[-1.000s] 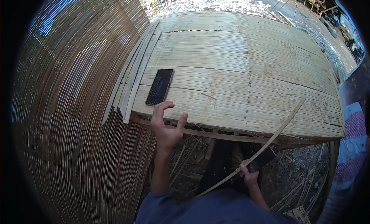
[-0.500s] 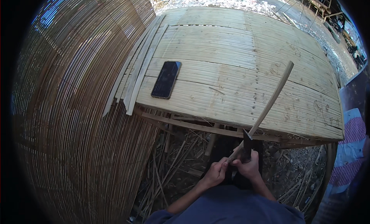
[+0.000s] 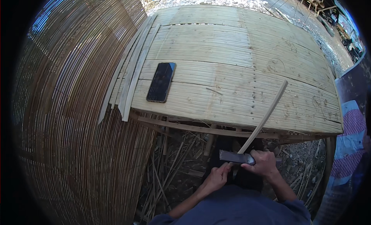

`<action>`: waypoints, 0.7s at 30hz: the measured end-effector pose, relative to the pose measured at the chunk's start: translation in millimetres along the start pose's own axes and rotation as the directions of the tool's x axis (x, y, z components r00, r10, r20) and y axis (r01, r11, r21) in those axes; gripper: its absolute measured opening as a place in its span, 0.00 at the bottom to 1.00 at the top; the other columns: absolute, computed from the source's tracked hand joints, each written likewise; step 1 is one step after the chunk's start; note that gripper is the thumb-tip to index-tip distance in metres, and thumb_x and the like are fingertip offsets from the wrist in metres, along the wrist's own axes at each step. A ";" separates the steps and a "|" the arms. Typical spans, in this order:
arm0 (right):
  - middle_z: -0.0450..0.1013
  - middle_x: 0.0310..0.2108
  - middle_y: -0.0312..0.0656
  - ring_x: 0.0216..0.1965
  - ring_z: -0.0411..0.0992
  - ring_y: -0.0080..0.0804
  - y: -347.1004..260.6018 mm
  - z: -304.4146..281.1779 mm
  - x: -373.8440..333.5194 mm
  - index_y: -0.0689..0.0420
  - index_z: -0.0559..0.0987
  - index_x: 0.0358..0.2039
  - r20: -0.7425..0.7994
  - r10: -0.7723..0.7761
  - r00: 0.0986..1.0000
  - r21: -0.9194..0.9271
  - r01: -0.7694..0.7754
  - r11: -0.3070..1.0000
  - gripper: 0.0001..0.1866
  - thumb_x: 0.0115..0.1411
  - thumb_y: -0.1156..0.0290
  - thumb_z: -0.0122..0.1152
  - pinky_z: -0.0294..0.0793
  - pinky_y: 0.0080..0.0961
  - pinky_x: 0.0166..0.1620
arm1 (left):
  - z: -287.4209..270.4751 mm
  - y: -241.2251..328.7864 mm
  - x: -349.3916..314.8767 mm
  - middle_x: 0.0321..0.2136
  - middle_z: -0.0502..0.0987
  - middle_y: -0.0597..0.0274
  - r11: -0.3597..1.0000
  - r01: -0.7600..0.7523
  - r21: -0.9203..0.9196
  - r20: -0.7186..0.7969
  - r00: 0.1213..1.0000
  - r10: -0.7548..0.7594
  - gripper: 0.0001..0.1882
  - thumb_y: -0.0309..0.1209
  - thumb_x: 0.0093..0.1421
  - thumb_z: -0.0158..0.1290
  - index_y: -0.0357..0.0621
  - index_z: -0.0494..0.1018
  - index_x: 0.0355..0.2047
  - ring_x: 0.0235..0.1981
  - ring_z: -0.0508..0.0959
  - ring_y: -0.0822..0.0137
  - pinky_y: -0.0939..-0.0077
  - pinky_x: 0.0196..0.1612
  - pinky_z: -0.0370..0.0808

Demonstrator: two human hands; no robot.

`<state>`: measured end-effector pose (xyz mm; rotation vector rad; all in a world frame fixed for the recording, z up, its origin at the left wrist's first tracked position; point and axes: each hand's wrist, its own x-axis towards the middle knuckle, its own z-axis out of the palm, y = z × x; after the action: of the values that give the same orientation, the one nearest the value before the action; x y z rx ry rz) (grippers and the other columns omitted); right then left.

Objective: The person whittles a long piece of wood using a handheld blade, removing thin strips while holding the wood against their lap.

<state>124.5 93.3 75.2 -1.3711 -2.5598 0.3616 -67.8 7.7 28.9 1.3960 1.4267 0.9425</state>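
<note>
My right hand (image 3: pixel 264 164) is closed round the handle of a broad, square-ended knife (image 3: pixel 231 156), whose dark blade points left. The blade lies crosswise over the near part of a long pale bamboo strip (image 3: pixel 266 116). Below the blade, my left hand (image 3: pixel 217 178) is closed in a pinch on the strip's near end, which is mostly hidden. From the knife, the strip slants up and to the right, its far part above the table's front edge.
A slatted bamboo table (image 3: pixel 216 76) spans the middle. On it lie a dark phone (image 3: pixel 160 82) and several flat bamboo slats (image 3: pixel 133 76) at the left edge. A bamboo screen (image 3: pixel 73 109) stands at left. Loose strips (image 3: pixel 170 178) litter the ground below.
My right hand has moved right and turned the knife from pointing away to lying crosswise, blade leftward. The bamboo strip's far end has come down toward me. The view has shifted slightly.
</note>
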 end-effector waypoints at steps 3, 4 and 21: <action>0.68 0.13 0.44 0.16 0.71 0.46 21.1 -9.0 -2.3 0.55 0.69 0.16 -0.119 0.116 0.986 0.006 -0.116 0.993 0.34 0.46 0.31 0.53 0.70 0.37 0.20 | -1.0 -2.1 -7.3 0.13 0.64 0.51 0.997 0.077 -0.004 0.108 0.991 -0.076 0.18 0.39 0.67 0.35 0.39 0.66 0.29 0.15 0.71 0.53 0.65 0.22 0.67; 0.68 0.13 0.44 0.16 0.71 0.47 28.9 -8.0 -1.9 0.55 0.69 0.15 -0.188 0.243 0.952 0.070 -0.234 0.970 0.34 0.46 0.31 0.53 0.70 0.37 0.20 | -2.2 -1.9 -8.9 0.13 0.64 0.51 0.996 0.084 0.003 0.115 0.990 -0.084 0.18 0.39 0.67 0.35 0.39 0.66 0.29 0.15 0.71 0.53 0.65 0.22 0.67; 0.68 0.11 0.43 0.14 0.70 0.43 48.5 -8.5 6.4 0.54 0.67 0.14 -0.299 0.168 0.939 0.035 -0.165 0.986 0.33 0.46 0.32 0.55 0.69 0.35 0.18 | 2.0 14.5 -21.6 0.11 0.62 0.64 0.976 0.212 -0.047 0.147 0.968 -0.203 0.21 0.41 0.68 0.32 0.39 0.65 0.25 0.14 0.65 0.74 0.75 0.20 0.63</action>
<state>161.6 125.7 68.5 -1.5140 -2.2015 0.1740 -62.4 -12.9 44.0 1.2156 1.3933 0.7329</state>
